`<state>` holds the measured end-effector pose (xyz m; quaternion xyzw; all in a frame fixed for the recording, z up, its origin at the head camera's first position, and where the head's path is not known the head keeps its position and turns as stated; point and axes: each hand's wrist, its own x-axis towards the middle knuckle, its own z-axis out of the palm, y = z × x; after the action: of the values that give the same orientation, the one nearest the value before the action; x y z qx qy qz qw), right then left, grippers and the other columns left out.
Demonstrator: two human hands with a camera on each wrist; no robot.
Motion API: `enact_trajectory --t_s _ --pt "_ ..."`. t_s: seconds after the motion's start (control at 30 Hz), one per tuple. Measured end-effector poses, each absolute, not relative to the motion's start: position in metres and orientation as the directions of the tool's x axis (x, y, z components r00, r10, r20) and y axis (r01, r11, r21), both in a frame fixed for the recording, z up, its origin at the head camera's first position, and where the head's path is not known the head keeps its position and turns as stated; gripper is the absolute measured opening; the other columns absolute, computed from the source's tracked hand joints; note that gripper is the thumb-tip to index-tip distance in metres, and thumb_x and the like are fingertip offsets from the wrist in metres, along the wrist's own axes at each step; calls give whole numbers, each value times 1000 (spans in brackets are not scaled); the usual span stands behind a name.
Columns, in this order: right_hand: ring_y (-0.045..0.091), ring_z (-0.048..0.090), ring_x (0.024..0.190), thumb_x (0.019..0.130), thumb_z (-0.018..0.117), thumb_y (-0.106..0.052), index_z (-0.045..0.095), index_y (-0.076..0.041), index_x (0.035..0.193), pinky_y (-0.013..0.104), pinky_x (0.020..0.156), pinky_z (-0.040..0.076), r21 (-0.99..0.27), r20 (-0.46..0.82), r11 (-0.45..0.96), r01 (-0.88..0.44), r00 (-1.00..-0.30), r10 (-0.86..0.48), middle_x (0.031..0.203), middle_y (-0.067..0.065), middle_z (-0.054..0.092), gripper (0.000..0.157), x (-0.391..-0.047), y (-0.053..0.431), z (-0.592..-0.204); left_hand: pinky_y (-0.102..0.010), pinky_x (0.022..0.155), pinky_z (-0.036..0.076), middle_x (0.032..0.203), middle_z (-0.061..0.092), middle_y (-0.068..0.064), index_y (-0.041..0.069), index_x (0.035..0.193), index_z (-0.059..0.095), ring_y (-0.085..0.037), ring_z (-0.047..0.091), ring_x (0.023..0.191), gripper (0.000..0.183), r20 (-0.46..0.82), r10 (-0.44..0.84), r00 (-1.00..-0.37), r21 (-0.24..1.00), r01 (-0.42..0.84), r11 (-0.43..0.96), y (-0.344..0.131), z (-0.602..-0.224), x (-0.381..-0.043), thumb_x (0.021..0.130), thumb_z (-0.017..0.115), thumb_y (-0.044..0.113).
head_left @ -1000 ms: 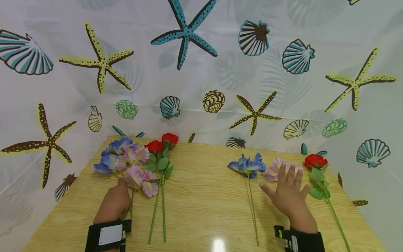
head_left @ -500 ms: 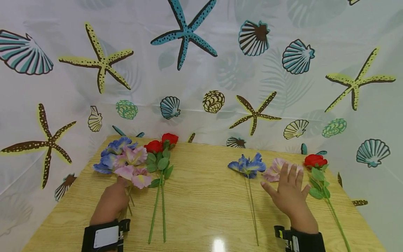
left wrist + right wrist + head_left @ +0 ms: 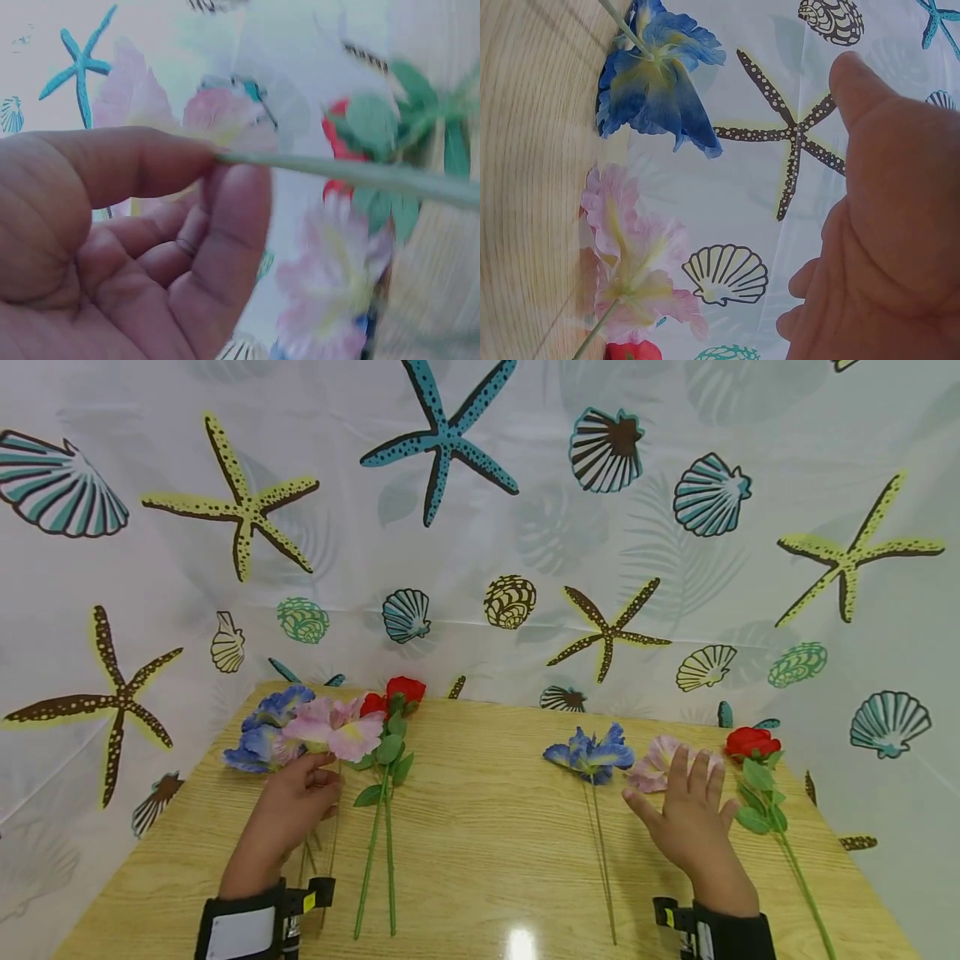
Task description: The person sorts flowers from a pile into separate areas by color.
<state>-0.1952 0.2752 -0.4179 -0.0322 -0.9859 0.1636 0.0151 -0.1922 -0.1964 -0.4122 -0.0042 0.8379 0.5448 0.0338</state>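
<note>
My left hand (image 3: 288, 806) pinches the thin stem (image 3: 360, 174) of an artificial pink flower (image 3: 345, 731) between thumb and fingertip. The held bloom overlaps the left-hand cluster in the head view. Around it are blue flowers (image 3: 258, 747), another pink flower (image 3: 326, 289) and two red roses (image 3: 405, 690) with green leaves. On the other side, my right hand (image 3: 693, 835) has its fingers spread, palm down and holding nothing. It partly covers a pink flower (image 3: 654, 768) in the head view, with a blue flower (image 3: 588, 756) to its left and a red rose (image 3: 752, 743) to its right.
The wooden tabletop (image 3: 480, 827) bears both groups of flowers, stems towards the near edge. Behind the table hangs a white curtain (image 3: 480, 552) printed with starfish and shells. Bare wood separates the two groups.
My left hand has shifted up and slightly right, raising the pink flower so that its bloom now overlaps a red rose. My right hand has stayed almost still.
</note>
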Motion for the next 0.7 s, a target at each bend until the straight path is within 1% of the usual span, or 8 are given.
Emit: enact_trajectory --t_s 0.1,0.23,0.3,0.33,0.43,0.53,0.63,0.7 --pt "46 -30 130 87 37 -72 -20 0 148 79 93 -8 -323 27 944 59 -997 71 147 27 -30 110 -195 275 -418 -28 75 55 117 54 -25 -8 139 37 -21 58 97 47 -14 55 -998 948 5 319 -185 -410 -193 96 50 7" --pt "47 -29 131 88 37 -71 -18 1 148 80 93 -6 -321 45 946 52 -997 70 147 28 -29 109 -195 274 -418 -23 73 54 108 55 -21 -11 123 49 -14 58 89 31 55 74 -996 981 68 183 -167 -409 -196 95 51 3" --pt "47 -29 131 88 37 -70 -18 1 148 80 92 -5 -320 52 946 47 -996 67 148 28 -28 108 -195 273 -418 -23 73 54 103 55 -16 -11 117 51 -12 58 85 26 70 71 -995 991 78 111 -156 -410 -196 95 52 3" --pt "47 -29 131 88 37 -70 -18 1 148 80 92 -5 -320 54 946 44 -996 65 148 28 -28 108 -195 273 -418 -24 74 54 101 55 -13 -10 117 52 -11 57 84 26 69 75 -995 994 75 77 -151 -410 -197 95 52 3" --pt "46 -30 130 89 37 -70 -18 0 148 80 92 -5 -318 56 948 31 -997 51 148 28 -28 107 -195 270 -417 -25 77 54 108 57 -3 -6 123 51 -11 58 89 31 43 82 -996 999 41 -23 -136 -409 -197 95 54 7" --pt "46 -30 130 89 38 -69 -18 -2 149 80 92 -4 -325 58 945 12 -998 33 148 27 -28 106 -194 265 -414 -25 78 53 108 56 1 -1 129 50 -13 58 91 35 20 79 -997 994 11 -108 -122 -409 -197 96 54 9" --pt "44 -29 132 90 41 -66 -17 -3 150 79 95 -4 -362 75 932 -28 -997 -1 149 25 -27 105 -194 257 -411 -24 76 53 108 57 2 4 128 53 -13 57 89 33 37 48 -998 985 28 -169 -109 -410 -196 95 54 6" --pt "43 -27 134 91 44 -61 -17 -4 150 77 97 -4 -416 94 907 -70 -995 -34 151 22 -26 102 -193 251 -408 -23 75 52 106 57 1 2 121 55 -13 55 87 26 57 31 -998 975 49 -217 -99 -411 -196 95 52 4"
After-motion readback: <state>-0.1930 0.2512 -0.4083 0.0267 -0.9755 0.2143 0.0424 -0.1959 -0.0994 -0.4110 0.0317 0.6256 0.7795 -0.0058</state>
